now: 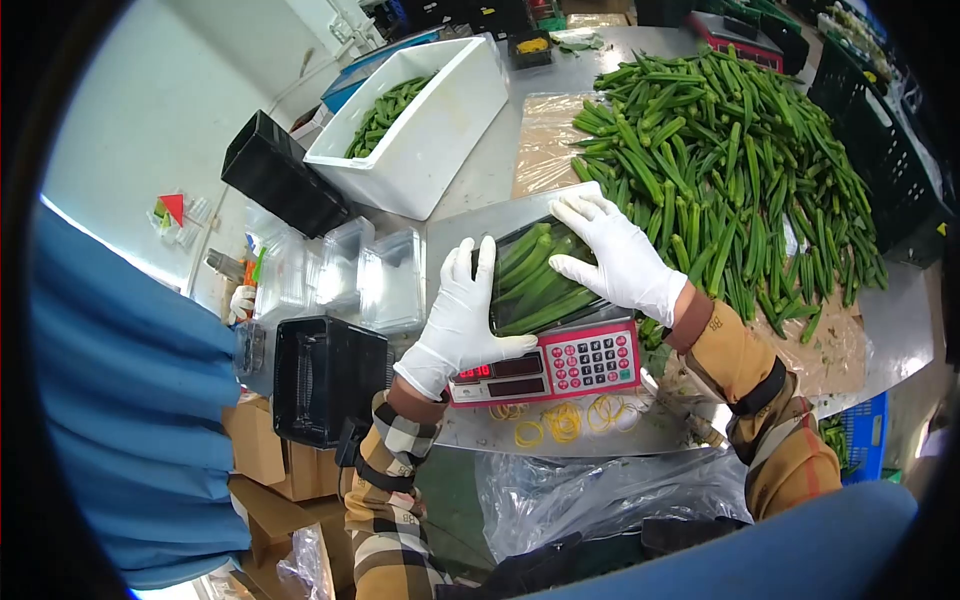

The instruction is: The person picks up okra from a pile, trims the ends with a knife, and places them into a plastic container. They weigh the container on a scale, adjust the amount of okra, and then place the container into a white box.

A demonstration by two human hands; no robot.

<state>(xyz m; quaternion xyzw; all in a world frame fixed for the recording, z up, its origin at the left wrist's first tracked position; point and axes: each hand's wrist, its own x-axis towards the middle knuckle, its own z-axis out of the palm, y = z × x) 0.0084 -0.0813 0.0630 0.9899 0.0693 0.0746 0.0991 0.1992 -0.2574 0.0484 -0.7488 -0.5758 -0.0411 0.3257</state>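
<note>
Between the loosely spread, uncurled fingers of left hand (452,325) and right hand (628,258): one black tray (594,312), green okra (540,278) inside; red scale (596,362) beneath.

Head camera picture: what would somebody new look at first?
Probably the huge heap of green okra filling the upper right. Next, two hands in white gloves, the left hand and the right hand, in the middle at a black tray of okra pods, just above the red keypad panel. Then the big white box, at the upper left.
</note>
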